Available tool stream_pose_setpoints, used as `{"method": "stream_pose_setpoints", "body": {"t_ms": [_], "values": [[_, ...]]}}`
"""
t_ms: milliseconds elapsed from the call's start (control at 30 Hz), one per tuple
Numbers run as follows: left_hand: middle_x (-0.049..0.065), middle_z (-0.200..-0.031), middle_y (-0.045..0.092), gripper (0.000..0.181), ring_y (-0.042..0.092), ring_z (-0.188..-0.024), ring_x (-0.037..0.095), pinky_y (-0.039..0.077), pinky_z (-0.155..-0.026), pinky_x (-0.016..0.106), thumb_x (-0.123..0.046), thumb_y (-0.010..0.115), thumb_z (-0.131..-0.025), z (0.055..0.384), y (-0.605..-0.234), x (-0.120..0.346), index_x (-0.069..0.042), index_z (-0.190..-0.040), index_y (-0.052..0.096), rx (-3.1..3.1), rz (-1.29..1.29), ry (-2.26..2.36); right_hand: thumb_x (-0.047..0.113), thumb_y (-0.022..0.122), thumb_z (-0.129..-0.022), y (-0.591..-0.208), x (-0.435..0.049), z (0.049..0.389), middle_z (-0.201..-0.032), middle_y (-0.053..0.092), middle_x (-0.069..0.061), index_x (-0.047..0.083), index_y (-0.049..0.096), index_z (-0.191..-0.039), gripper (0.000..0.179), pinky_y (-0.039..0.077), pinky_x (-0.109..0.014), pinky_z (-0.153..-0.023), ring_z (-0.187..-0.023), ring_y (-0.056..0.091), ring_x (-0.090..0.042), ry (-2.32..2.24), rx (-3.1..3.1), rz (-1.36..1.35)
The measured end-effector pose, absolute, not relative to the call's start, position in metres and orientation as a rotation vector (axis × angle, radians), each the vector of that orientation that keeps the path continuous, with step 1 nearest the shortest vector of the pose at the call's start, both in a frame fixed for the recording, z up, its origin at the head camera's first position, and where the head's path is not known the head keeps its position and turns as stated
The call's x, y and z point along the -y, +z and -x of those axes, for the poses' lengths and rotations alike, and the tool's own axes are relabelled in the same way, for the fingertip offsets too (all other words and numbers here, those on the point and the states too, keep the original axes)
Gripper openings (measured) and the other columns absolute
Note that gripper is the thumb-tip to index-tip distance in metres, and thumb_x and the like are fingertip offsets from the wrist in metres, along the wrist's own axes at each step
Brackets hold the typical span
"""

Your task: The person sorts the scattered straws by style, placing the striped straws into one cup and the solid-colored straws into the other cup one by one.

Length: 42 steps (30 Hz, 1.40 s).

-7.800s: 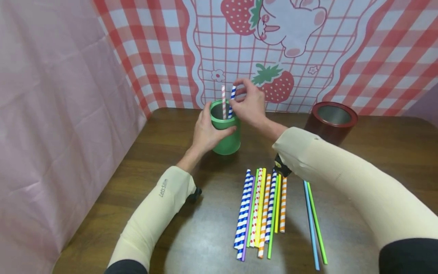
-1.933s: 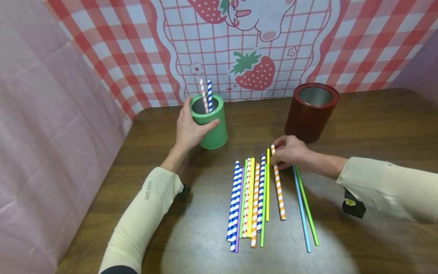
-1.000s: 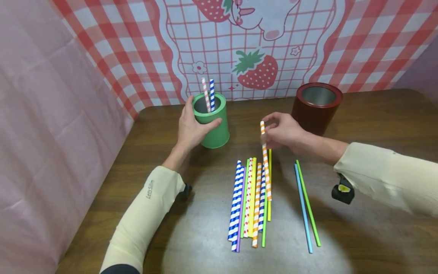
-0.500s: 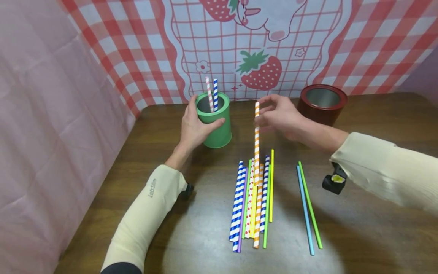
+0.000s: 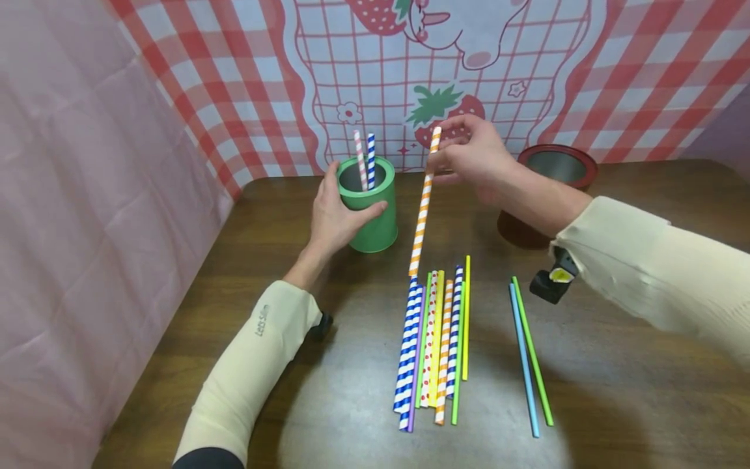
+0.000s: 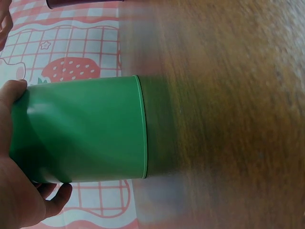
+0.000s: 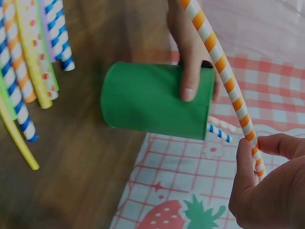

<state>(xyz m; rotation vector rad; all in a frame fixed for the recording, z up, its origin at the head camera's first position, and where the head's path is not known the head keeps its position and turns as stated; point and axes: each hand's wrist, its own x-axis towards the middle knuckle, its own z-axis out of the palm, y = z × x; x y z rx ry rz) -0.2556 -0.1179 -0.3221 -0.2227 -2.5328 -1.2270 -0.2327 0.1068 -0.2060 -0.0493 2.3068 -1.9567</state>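
Observation:
My left hand (image 5: 336, 218) grips the green can (image 5: 377, 228) by its upper side, thumb in front and fingers at the rim. Inside the can lean a pink-and-white striped straw (image 5: 360, 159) and a blue-and-white striped straw (image 5: 371, 159). To the right of the can, my right hand (image 5: 477, 156) pinches an orange-and-white striped straw (image 5: 423, 208) near its top end. That straw hangs slanted, its lower end over the tops of the row of straws in the head view. In the right wrist view, thumb and fingers (image 7: 245, 167) close on the straw's end.
Several straws lie side by side on the wooden table (image 5: 340, 391), among them a yellow straw (image 5: 467, 319). Further right lie a light blue straw (image 5: 524, 365) and a green straw (image 5: 532, 352). A dark red can (image 5: 518, 228) stands behind my right forearm. A checked cloth (image 5: 252, 85) hangs behind.
My right hand has picked the orange-and-white straw from the right end of the row, raising it and carrying it leftward toward the green can. Earlier it placed the blue-and-white straw there. My left hand keeps its grip.

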Motion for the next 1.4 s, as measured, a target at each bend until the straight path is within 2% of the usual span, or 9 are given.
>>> {"method": "stream_pose_setpoints", "body": {"t_ms": [167,367,567,900,1167,1400], "values": [[0.006,-0.132,0.047,0.102,0.050,-0.115,0.018,0.049,-0.092,0.037,-0.052,0.079,-0.072,0.256,-0.323,0.119,-0.017,-0.149,0.022,2.526,0.231,-1.228,-0.006,0.065,-0.083,-0.195,-0.102,0.239,-0.110,0.047,-0.003,0.011,0.040,-0.129,0.055,0.057,-0.032,-0.079,-0.100,0.057,-0.018,-2.016,-2.292,0.020],[0.007,-0.131,0.048,0.103,0.050,-0.114,0.019,0.049,-0.092,0.037,-0.051,0.080,-0.071,0.256,-0.322,0.120,-0.017,-0.149,0.022,2.521,0.226,-1.225,-0.006,0.065,-0.083,-0.186,-0.096,0.245,-0.104,0.049,-0.005,0.013,0.040,-0.126,0.053,0.057,-0.028,-0.074,-0.086,0.063,-0.017,-2.050,-2.287,0.011],[0.006,-0.131,0.048,0.103,0.051,-0.114,0.019,0.049,-0.092,0.037,-0.051,0.080,-0.070,0.257,-0.323,0.120,-0.017,-0.149,0.023,2.523,0.218,-1.219,-0.007,0.065,-0.083,-0.182,-0.091,0.248,-0.104,0.054,-0.006,0.013,0.040,-0.130,0.057,0.057,-0.026,-0.073,-0.084,0.065,-0.017,-2.079,-2.297,0.010],[0.005,-0.130,0.048,0.101,0.051,-0.113,0.017,0.050,-0.089,0.035,-0.050,0.081,-0.070,0.258,-0.324,0.121,-0.018,-0.148,0.024,2.517,0.225,-1.215,-0.006,0.064,-0.084,-0.172,-0.088,0.256,-0.104,0.054,-0.003,0.019,0.041,-0.130,0.057,0.056,-0.027,-0.077,-0.085,0.062,-0.016,-2.136,-2.314,-0.006],[0.006,-0.132,0.047,0.097,0.049,-0.115,0.017,0.048,-0.093,0.034,-0.044,0.080,-0.072,0.259,-0.324,0.121,-0.016,-0.147,0.025,2.508,0.234,-1.187,-0.006,0.065,-0.084,-0.166,-0.086,0.261,-0.109,0.055,-0.002,0.021,0.042,-0.129,0.058,0.055,-0.028,-0.083,-0.100,0.059,-0.018,-2.231,-2.269,-0.015],[0.008,-0.131,0.048,0.100,0.050,-0.115,0.019,0.047,-0.094,0.035,-0.041,0.083,-0.069,0.260,-0.325,0.121,-0.014,-0.147,0.026,2.498,0.243,-1.176,-0.009,0.063,-0.084,-0.164,-0.083,0.264,-0.106,0.052,-0.002,0.019,0.043,-0.128,0.056,0.056,-0.026,-0.080,-0.094,0.061,-0.018,-2.317,-2.228,-0.006]]}}
